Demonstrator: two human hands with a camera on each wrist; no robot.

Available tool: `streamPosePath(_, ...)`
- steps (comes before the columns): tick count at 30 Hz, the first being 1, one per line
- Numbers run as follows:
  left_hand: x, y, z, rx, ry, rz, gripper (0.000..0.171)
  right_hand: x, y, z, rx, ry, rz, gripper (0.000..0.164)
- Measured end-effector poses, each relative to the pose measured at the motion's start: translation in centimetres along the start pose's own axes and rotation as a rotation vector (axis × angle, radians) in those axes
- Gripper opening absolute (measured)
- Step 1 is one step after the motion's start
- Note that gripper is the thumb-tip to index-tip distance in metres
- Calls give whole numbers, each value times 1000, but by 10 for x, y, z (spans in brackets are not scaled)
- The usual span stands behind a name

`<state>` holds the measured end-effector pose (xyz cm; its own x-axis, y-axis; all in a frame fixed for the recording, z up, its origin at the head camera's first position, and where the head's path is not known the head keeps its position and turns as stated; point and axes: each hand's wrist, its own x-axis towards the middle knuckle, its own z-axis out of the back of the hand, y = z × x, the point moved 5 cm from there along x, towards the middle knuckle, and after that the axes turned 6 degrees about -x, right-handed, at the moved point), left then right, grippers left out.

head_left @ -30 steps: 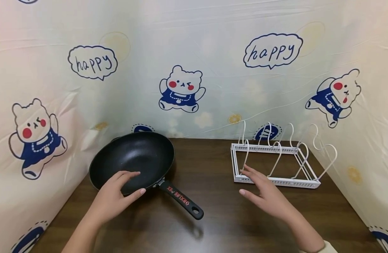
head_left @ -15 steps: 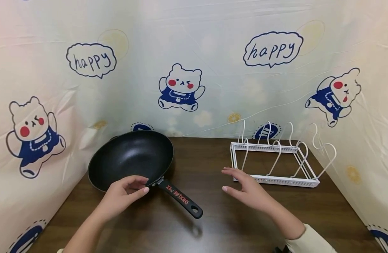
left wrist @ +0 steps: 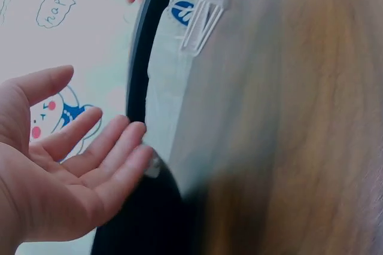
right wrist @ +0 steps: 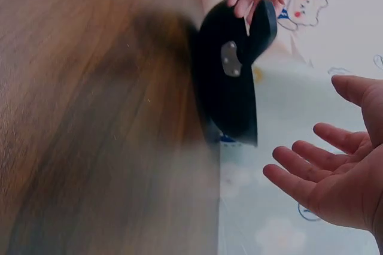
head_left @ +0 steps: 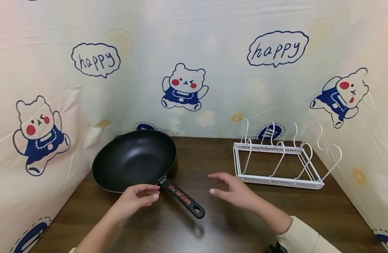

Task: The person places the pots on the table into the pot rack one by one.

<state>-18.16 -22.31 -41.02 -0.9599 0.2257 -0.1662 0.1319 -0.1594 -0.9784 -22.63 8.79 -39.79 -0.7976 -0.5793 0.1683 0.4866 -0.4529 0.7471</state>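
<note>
A black frying pan (head_left: 133,158) rests at the left of the table, its handle (head_left: 182,198) with red lettering pointing toward the front right. My left hand (head_left: 135,200) is at the pan's near rim, fingertips close to where the handle joins. In the left wrist view the fingers of the left hand (left wrist: 84,171) are relaxed and spread, overlapping the pan's handle (left wrist: 142,57). My right hand (head_left: 235,191) hovers right of the handle, with relaxed fingers and nothing in it. The right wrist view shows the right hand (right wrist: 335,171) apart from the pan (right wrist: 227,81).
A white wire rack (head_left: 279,181) with several upright hooped dividers stands on the right of the brown wooden table (head_left: 200,154). A printed cloth (head_left: 225,70) with bears and "happy" bubbles surrounds the table at the back and sides.
My right hand has moved left, away from the rack and toward the pan's handle. My left hand has come from over the pan, right and nearer, to the handle joint.
</note>
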Motion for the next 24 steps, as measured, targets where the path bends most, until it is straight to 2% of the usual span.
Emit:
streamPosePath(5, 2, 12, -10, -86, 105, 77, 55, 4, 3, -13, 106, 75, -7, 44)
streamPosePath(8, 6, 19, -16, -170, 124, 113, 62, 6, 4, -21, 154, 115, -6, 43)
streamPosePath(11, 9, 27, -23, -295, 132, 160, 67, 9, 6, -30, 207, 155, -15, 42)
streamPosePath(16, 14, 39, -34, -503, 97, 225, 69, 13, 10, -40, 294, 204, -40, 41)
streamPosePath(21, 20, 46, -42, -699, 32, 191, 73, 16, 11, -49, 366, 252, -69, 41)
streamPosePath(24, 24, 48, -48, -828, 7, 176, 73, 17, 8, -56, 450, 296, -98, 44)
